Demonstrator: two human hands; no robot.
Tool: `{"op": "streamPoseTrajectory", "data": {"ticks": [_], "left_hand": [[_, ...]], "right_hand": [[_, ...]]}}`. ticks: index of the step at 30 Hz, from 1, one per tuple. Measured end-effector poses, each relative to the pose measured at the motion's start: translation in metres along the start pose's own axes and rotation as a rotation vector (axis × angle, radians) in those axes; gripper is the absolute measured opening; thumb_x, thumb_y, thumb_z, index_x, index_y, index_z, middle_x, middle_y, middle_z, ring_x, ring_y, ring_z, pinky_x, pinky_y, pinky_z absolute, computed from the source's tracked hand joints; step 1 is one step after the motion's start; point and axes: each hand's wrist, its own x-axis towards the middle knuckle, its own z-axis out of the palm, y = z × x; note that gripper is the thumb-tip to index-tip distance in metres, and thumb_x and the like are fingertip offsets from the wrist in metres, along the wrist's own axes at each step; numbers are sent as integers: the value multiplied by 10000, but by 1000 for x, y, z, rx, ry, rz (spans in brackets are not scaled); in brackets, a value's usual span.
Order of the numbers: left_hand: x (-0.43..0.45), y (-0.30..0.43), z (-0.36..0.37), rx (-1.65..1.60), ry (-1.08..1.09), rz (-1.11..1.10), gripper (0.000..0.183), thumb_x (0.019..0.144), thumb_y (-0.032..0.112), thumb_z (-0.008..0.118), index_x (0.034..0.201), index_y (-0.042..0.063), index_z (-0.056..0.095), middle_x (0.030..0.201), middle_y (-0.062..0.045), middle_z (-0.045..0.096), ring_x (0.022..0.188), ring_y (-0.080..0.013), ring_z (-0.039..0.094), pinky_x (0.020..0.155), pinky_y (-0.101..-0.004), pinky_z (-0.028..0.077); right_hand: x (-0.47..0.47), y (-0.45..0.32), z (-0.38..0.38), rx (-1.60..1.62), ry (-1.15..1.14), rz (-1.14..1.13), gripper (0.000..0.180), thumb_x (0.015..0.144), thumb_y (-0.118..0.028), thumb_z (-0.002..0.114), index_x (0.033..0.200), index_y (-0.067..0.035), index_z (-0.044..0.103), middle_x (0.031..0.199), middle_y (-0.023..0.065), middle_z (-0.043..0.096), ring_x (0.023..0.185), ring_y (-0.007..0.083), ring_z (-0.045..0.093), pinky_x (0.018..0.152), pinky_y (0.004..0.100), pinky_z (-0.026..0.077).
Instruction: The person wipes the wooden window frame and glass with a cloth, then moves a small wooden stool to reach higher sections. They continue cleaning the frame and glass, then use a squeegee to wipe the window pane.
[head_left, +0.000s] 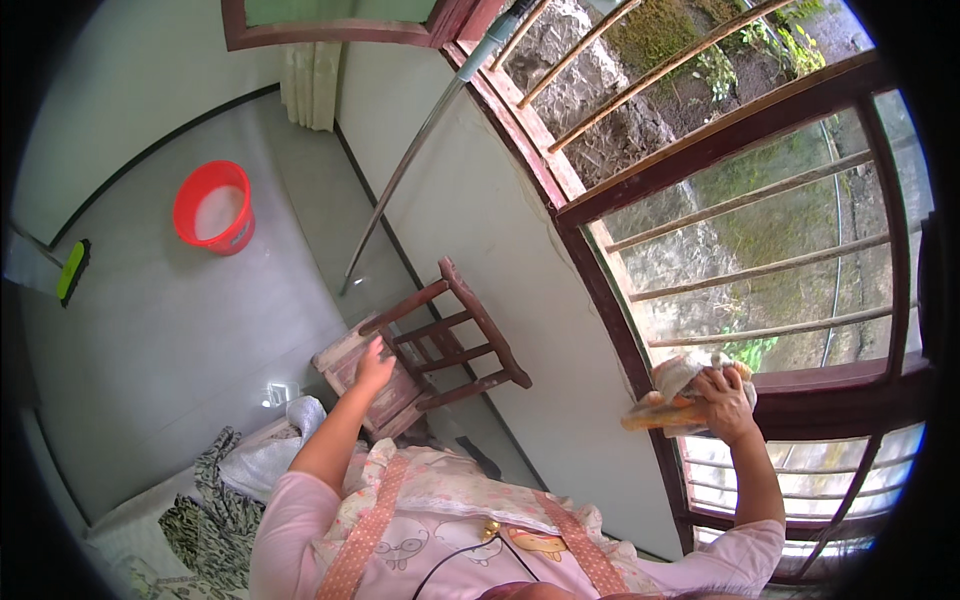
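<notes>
My right hand (727, 405) grips a bunched cloth (675, 401) with white and orange-yellow patches. The cloth is pressed to the lower corner of a dark red wooden window frame (810, 409), beside the glass pane (750, 247). Part of the cloth hangs past the frame toward the wall. Over the seat of a worn wooden chair (382, 390), my left hand (375, 365) is held out with nothing in it, its fingers somewhat apart. The chair's back faces the wall below the window.
A red bucket (215, 206) with whitish liquid stands on the grey floor. A long metal pole (405, 165) leans on the window sill. Metal bars (750, 285) cross the window outside. At left is a green brush head (73, 272). Patterned fabric (206, 517) lies near me.
</notes>
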Motion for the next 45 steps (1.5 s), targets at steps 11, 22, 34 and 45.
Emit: {"op": "streamPoseTrajectory", "data": {"ticks": [11, 22, 34, 45], "left_hand": [[95, 152, 75, 494, -166, 88, 792, 790, 211, 731, 1464, 80, 336, 1504, -160, 412, 1428, -324, 337, 1150, -429, 341], [104, 136, 73, 496, -39, 35, 339, 747, 211, 667, 1042, 43, 683, 1094, -180, 683, 1101, -363, 614, 978, -430, 475], [39, 94, -28, 510, 23, 233, 284, 729, 261, 697, 932, 66, 731, 959, -188, 721, 977, -361, 683, 842, -441, 541], [-54, 109, -38, 363, 14, 460, 194, 591, 148, 690, 758, 49, 692, 785, -188, 693, 809, -379, 691, 711, -451, 553]], "right_hand": [[-13, -7, 23, 23, 114, 82, 135, 766, -200, 652, 837, -118, 733, 1230, 12, 617, 1231, 263, 538, 998, 522, 373], [-18, -2, 48, -35, 222, -18, 78, 713, -168, 693, 789, -170, 712, 1272, -18, 594, 1255, 249, 526, 1002, 508, 372], [-13, -9, 50, 83, 211, 90, 122, 741, -192, 651, 797, -113, 725, 1259, 12, 586, 1227, 253, 524, 1029, 496, 363], [6, -22, 25, -32, 238, 104, 129, 749, -182, 598, 748, -112, 706, 1191, 9, 593, 1211, 232, 514, 1044, 460, 349]]}}
